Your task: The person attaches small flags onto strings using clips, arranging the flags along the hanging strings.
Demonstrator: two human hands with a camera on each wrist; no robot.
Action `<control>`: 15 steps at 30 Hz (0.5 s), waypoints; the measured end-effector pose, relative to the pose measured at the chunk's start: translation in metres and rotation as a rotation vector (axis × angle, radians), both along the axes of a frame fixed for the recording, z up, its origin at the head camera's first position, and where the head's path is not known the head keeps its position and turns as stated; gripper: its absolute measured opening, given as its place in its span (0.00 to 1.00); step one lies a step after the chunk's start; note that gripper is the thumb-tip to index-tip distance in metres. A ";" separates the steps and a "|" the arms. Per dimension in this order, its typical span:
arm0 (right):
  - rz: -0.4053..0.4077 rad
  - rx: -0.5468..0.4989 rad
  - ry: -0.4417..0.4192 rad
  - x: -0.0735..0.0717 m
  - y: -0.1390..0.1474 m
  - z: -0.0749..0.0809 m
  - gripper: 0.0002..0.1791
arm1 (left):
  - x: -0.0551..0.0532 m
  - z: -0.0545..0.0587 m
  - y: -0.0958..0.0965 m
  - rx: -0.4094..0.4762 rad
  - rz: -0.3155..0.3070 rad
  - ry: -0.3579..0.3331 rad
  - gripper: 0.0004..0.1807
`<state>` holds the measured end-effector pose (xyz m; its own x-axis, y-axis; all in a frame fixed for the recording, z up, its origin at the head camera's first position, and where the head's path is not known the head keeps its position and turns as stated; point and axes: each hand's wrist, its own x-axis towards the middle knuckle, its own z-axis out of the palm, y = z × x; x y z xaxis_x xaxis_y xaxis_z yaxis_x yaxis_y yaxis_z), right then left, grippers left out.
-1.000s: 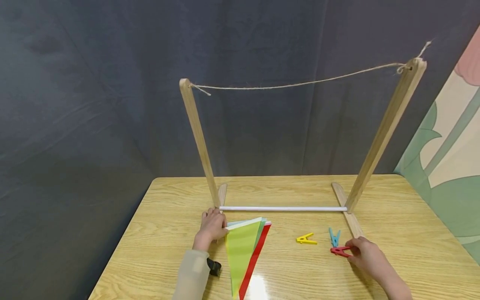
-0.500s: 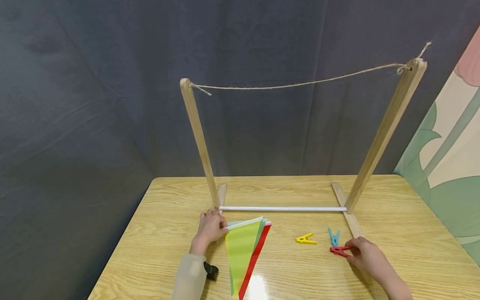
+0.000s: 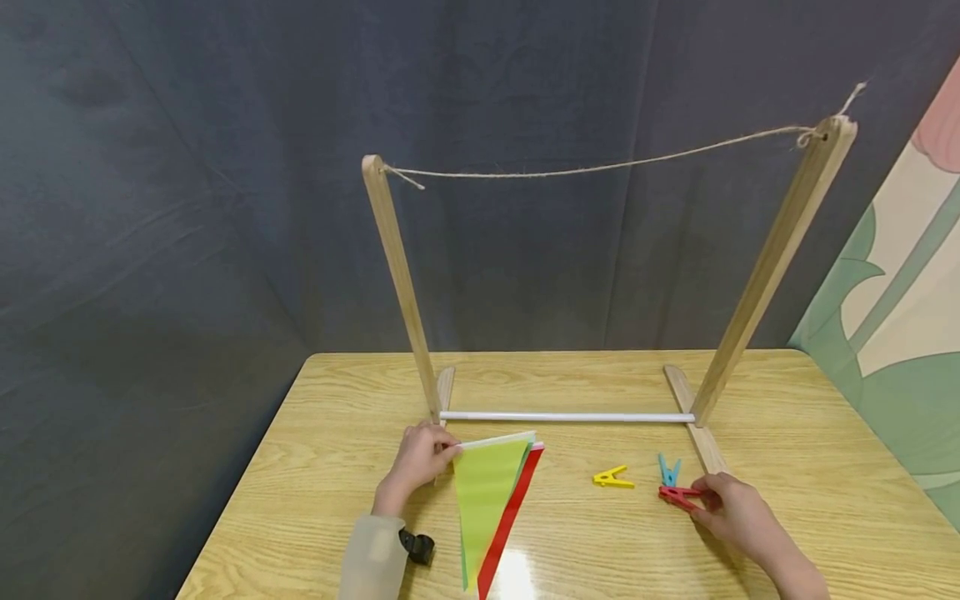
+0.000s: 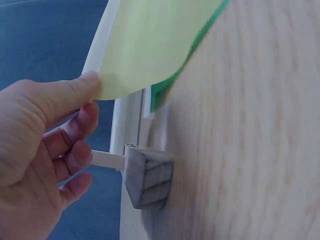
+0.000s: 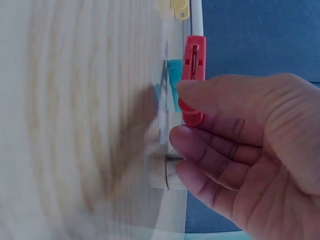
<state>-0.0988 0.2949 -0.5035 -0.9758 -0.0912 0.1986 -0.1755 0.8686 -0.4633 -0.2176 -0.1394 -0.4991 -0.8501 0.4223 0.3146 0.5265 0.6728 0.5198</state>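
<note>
One yellow-green pennant (image 3: pixel 487 492) is being pinched at its corner by left hand (image 3: pixel 418 460), right hand (image 3: pixel 738 518) pinching red clothespin (image 3: pixel 677 496) near blue clothespin (image 3: pixel 670 473).

Pale, Wood-Grained Table (image 3: pixel 360 433) Carries Bright Spread

A tall frame of light wood (image 3: pixel 772 271) stands on the round-cornered surface, its two narrow wooden feet (image 3: pixel 708 450) running from far to near at left and right. In front of it, toward the left, lies a stack of triangular pennants (image 3: pixel 489 500), lime on top with its far left corner raised, red showing along the right side. A yellow plastic clothespin (image 3: pixel 613 477) rests right of the stack; a blue plastic clothespin (image 3: pixel 670 472) lies farther right, near the right foot.
</note>
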 end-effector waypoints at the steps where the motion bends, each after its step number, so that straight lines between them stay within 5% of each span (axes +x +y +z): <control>1: 0.001 -0.001 0.011 0.000 -0.001 0.000 0.13 | 0.000 0.000 0.000 0.015 -0.009 0.005 0.04; 7: 0.025 -0.030 0.118 0.001 -0.003 0.000 0.15 | -0.001 -0.002 0.000 0.148 -0.059 0.018 0.02; 15: 0.050 -0.082 0.240 0.002 -0.005 0.003 0.17 | 0.005 0.004 0.005 0.330 -0.019 -0.158 0.02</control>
<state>-0.0965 0.2898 -0.5003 -0.8947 -0.1121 0.4325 -0.3305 0.8174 -0.4718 -0.2126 -0.1345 -0.4956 -0.8922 0.3357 0.3021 0.4330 0.4460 0.7833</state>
